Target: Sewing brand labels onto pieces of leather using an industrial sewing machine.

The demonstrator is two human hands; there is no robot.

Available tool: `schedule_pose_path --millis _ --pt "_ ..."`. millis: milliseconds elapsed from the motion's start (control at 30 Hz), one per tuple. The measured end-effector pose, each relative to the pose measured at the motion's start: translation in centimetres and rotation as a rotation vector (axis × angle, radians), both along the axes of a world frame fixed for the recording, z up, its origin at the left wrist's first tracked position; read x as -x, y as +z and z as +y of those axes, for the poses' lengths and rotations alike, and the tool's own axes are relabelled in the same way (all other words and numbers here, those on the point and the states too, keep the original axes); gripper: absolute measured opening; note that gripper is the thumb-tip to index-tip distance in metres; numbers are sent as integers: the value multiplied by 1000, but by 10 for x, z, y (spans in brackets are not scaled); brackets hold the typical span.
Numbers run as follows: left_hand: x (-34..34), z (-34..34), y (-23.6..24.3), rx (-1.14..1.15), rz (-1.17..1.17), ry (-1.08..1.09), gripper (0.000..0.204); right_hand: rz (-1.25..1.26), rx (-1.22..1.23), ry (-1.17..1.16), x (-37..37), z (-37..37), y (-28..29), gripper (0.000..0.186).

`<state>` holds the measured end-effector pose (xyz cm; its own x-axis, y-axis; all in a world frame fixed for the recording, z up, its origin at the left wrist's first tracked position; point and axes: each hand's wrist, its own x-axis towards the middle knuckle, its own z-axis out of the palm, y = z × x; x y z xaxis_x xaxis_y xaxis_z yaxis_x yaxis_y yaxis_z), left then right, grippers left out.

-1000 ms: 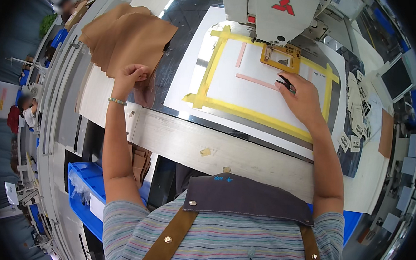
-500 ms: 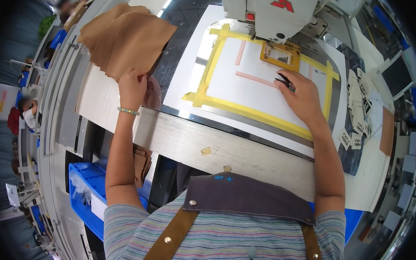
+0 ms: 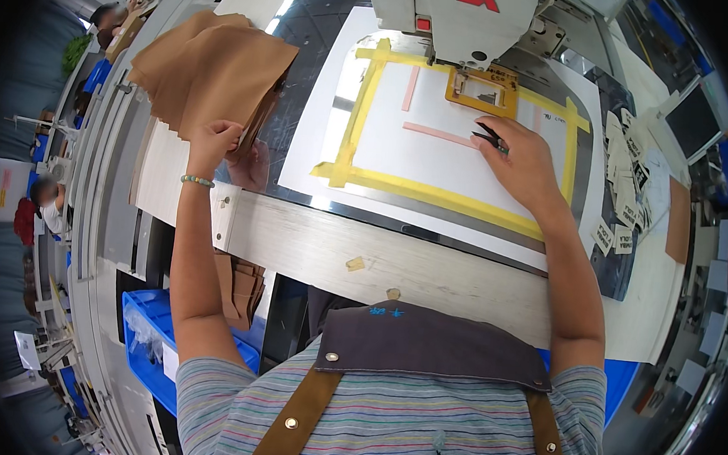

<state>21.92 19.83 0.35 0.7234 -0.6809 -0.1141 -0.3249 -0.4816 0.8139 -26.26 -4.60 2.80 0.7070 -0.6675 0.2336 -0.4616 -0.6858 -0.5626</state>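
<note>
My left hand (image 3: 213, 145) is closed in a pinch at the near corner of a fanned stack of brown leather-like sheets (image 3: 211, 68). Several layered edges show beside its fingertips. In my right hand (image 3: 514, 157) is a small black pair of thread snips (image 3: 490, 136), its two points spread apart. That hand hovers over a white sheet (image 3: 434, 167) framed with yellow tape (image 3: 440, 203). Two pink strips (image 3: 438, 134) lie on the sheet, left of the snips. Just beyond my right fingers sits a yellow frame (image 3: 482, 91) under the sewing machine head (image 3: 468, 25).
Printed white labels (image 3: 625, 189) lie scattered at the right, near a screen (image 3: 694, 123). Below the table edge on the left are a blue bin (image 3: 149, 331) and folded brown pieces (image 3: 239, 291). Other people sit far off at the left.
My left hand has shifted left and slightly up along the stack, whose layered edges now show more beside it. My right hand stays near the yellow frame with the snips. The whole view has shifted slightly.
</note>
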Motion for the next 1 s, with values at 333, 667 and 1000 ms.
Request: schedule_pose_path --millis 333,667,1000 --pt "79 -88 29 487 426 -96 15 -118 17 10 -7 8 14 39" --pt "189 -130 2 399 268 -606 26 103 501 351 -42 19 -5 42" --pt "185 -32 16 75 -1155 -797 33 51 803 391 -76 13 -29 10"
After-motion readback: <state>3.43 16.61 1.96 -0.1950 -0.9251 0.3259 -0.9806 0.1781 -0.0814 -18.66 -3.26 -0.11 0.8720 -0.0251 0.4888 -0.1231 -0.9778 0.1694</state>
